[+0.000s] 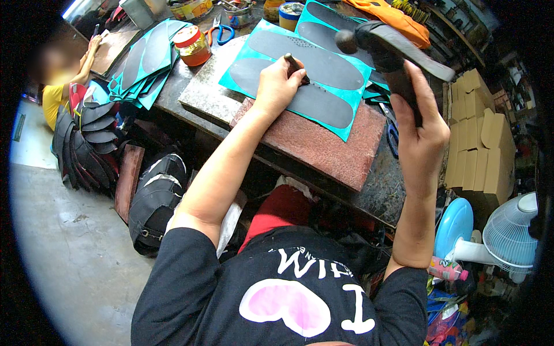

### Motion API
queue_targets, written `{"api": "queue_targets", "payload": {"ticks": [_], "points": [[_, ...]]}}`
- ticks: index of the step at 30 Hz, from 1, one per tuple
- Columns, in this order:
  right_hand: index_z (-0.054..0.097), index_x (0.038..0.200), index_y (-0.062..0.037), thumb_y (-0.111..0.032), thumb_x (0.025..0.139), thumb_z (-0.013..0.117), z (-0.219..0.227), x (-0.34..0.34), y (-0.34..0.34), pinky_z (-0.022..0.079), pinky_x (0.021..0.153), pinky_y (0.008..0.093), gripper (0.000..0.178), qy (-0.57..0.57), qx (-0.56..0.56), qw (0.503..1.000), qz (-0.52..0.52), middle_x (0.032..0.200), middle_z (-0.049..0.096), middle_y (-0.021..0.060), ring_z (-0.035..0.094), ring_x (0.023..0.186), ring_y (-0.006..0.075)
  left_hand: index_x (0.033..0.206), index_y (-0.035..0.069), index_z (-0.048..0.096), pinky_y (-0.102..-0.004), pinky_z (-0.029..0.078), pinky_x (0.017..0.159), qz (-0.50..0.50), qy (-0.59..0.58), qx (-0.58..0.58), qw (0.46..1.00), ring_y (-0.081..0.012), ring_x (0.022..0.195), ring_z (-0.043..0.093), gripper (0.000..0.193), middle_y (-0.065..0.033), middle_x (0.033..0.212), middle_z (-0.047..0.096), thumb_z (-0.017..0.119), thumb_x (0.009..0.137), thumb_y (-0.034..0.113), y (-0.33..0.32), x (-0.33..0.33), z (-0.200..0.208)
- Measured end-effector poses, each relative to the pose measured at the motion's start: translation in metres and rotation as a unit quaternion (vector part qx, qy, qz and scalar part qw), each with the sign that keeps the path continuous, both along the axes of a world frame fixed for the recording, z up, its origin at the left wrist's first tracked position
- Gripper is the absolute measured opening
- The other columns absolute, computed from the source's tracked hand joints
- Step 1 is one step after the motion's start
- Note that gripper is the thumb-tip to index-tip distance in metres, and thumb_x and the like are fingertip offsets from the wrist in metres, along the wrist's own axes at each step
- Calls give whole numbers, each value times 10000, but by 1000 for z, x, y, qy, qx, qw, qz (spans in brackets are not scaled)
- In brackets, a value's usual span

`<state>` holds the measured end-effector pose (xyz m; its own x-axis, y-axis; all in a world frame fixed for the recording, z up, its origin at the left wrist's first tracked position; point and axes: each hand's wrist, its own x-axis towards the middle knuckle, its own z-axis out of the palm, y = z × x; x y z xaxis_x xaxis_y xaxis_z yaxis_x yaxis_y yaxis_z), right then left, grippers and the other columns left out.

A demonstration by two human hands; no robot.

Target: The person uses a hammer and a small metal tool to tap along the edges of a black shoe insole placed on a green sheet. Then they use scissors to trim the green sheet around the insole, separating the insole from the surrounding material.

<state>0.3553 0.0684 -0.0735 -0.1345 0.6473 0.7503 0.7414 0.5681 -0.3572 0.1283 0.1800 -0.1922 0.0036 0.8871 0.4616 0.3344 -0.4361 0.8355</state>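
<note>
My left hand (276,86) is closed round a short dark punch (297,68), its tip down on a teal sheet with dark, sole-shaped pieces (323,104). Rows of small marks run across these dark shapes near the punch. Raised at the right, my right hand (424,130) grips the handle of a dark hammer (398,46), whose head is above and apart from the punch. Beneath the sheet is a reddish slab (340,153) on the workbench, beside a grey stone slab (208,89).
Left of the sheet are a red-lidded jar (191,46), blue-handled scissors (222,33) and a stack of teal sheets (144,63). Cardboard pieces (479,132) and a fan (511,230) stand at the right. A person in yellow (55,101) sits far left.
</note>
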Motion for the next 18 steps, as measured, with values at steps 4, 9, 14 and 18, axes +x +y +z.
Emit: {"api": "queue_targets", "payload": {"ticks": [4, 9, 14, 18], "points": [[635, 1190, -106, -170, 841, 715, -17, -16, 6, 544, 690, 363, 364, -15, 70, 997, 24, 936, 678, 164, 683, 815, 338, 943, 37, 577, -407, 522, 659, 17, 157, 158, 975, -362, 751, 657, 146, -191, 769, 646, 659, 842, 104, -9, 11, 4], [583, 1286, -205, -247, 871, 675, -35, -7, 11, 536, 736, 365, 427, -45, -78, 995, -43, 1041, 686, 128, 675, 894, 318, 966, 14, 580, -365, 540, 647, 47, -21, 30, 998, -271, 742, 685, 159, -166, 793, 663, 655, 842, 80, -5, 14, -3], [582, 1307, -72, -90, 906, 645, -7, 7, -3, 517, 840, 306, 406, 10, -59, 998, -4, 1130, 683, 140, 656, 985, 166, 942, 25, 618, -333, 545, 694, -27, -71, -77, 994, -170, 747, 685, 107, -100, 797, 688, 652, 849, 67, 1, 8, -5], [600, 1251, -24, -66, 877, 675, -8, -4, -11, 524, 828, 319, 384, 32, 27, 998, 48, 1099, 688, 153, 674, 982, 198, 931, 41, 602, -383, 535, 694, -11, 86, 64, 994, -325, 758, 679, 118, -166, 799, 670, 660, 844, 98, -7, 13, 3]]}}
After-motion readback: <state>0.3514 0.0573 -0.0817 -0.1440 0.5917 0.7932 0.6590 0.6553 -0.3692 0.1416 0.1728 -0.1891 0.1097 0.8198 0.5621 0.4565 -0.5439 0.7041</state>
